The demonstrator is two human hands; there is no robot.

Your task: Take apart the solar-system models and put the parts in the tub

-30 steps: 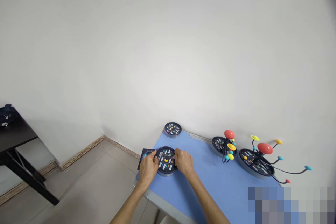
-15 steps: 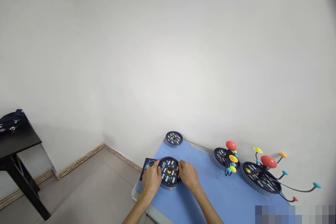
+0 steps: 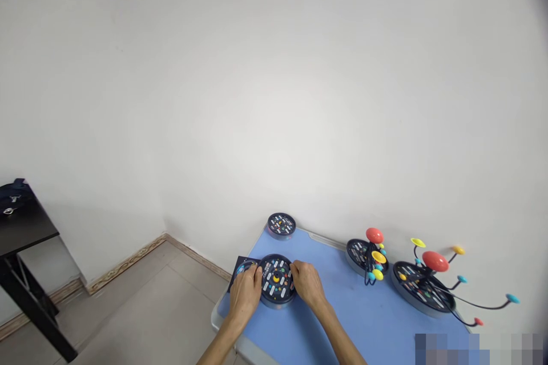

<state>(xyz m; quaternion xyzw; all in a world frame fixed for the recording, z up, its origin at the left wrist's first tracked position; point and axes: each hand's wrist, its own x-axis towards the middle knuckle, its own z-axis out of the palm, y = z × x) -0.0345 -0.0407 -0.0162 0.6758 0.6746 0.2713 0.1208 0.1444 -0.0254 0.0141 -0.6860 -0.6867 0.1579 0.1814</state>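
Between my two hands sits a round dark base (image 3: 276,280) printed with small labels and coloured dots, a yellow piece at its centre. My left hand (image 3: 245,292) grips its left rim with thumb and curled fingers. On the opposite rim, my right hand (image 3: 307,282) is closed in the same way. A dark printed card or booklet (image 3: 240,266) lies at the left, partly covered by my left hand. The base rests on, or just over, the blue tabletop (image 3: 334,308); its underside is hidden.
A smaller round base (image 3: 281,224) stands at the back corner. To the right are a base (image 3: 357,252) with bunched coloured pieces and a larger one (image 3: 417,291) whose thin arms spread outward. A wall (image 3: 274,97) borders the table; a black table (image 3: 28,228) stands left.
The view has shifted slightly, so things appear a little further left. The left fingers have curled in more at the base's rim; both hands stay on it.
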